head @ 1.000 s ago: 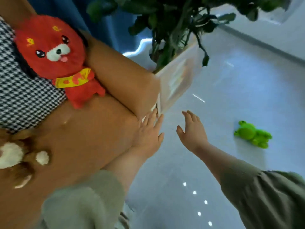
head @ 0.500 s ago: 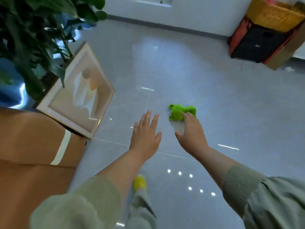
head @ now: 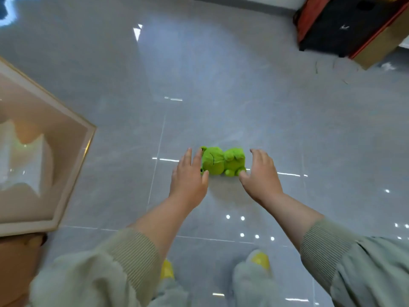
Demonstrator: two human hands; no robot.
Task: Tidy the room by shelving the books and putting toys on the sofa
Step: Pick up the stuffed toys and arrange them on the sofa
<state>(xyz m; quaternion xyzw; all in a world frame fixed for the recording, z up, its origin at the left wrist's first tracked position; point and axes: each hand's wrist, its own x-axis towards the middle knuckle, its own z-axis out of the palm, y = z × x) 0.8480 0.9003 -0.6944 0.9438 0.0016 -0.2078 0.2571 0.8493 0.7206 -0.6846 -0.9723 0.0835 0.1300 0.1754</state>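
The green plush toy (head: 222, 161) lay on its side on the glossy grey tiled floor (head: 221, 85), close to the middle of the view. The left hand (head: 188, 180) sat at the toy's eight o'clock and the right hand (head: 261, 176) at its four o'clock, both palm down with fingers apart and loosely straight, gripping nothing. The left fingers (head: 197, 156) overlapped the toy's head end and hid part of its face, so only one dark eye showed beside the thumb. Whether those fingers touched the plush or hovered over it could not be told. The right thumb (head: 243, 177) lay just beside the toy's feet, and contact there was also unclear. At nine o'clock a pale framed picture (head: 44, 151) leaned in, cut off by the left edge. Its lower corner rested on a brown surface (head: 15, 262) too blurred to identify. At one o'clock a black and red box (head: 345, 25) was cropped by the top and right edges. At six o'clock, grey-green sleeves (head: 99, 273) covered most of two yellow slippers (head: 260, 259).
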